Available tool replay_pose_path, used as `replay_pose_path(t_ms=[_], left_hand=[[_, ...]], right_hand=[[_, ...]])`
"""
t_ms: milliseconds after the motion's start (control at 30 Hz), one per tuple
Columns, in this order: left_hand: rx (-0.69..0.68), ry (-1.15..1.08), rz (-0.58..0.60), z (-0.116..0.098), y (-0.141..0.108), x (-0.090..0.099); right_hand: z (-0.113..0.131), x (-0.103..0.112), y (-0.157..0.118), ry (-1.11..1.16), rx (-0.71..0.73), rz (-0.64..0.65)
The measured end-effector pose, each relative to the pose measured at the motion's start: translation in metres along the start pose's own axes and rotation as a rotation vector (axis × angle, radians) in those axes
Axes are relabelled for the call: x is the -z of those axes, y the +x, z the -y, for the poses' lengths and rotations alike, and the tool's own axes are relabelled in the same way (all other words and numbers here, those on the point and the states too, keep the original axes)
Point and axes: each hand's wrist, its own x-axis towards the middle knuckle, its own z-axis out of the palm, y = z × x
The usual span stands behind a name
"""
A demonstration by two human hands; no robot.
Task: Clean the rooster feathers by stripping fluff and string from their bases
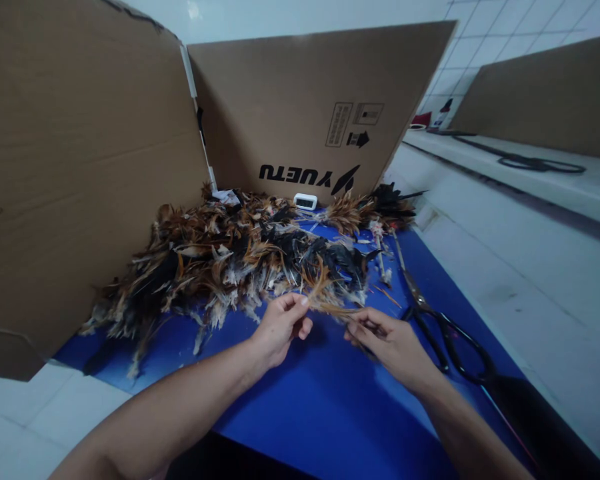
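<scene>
Between my hands, above the blue table top, are light brown feathers. My left hand pinches a feather between thumb and forefinger, its tip pointing up. My right hand is closed on the ends of several feathers, which point left toward my left hand. Right behind the hands spreads a large pile of brown, black and grey feathers. Large black-handled scissors lie just right of my right hand, blades pointing away.
Cardboard panels stand at the left and back. A small white digital timer leans at the back panel's foot. Dark feather bundles lie at the back right. Another pair of scissors rests on a white ledge at right.
</scene>
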Motion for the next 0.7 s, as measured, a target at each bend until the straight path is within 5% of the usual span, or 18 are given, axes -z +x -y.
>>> replay_pose_path(t_ms=[167,433,700], left_hand=[[0.043,0.005,0.097,0.004,-0.001,0.001],[0.047,-0.081,0.096,0.001,-0.003,-0.003],[0.016,-0.114,0.076,-0.008,-0.001,-0.001]], right_hand=[[0.005,-0.004,-0.002,-0.03,-0.007,0.094],[0.007,-0.008,-0.004,-0.048,-0.018,0.152],[0.005,0.003,-0.002,0.029,-0.063,0.043]])
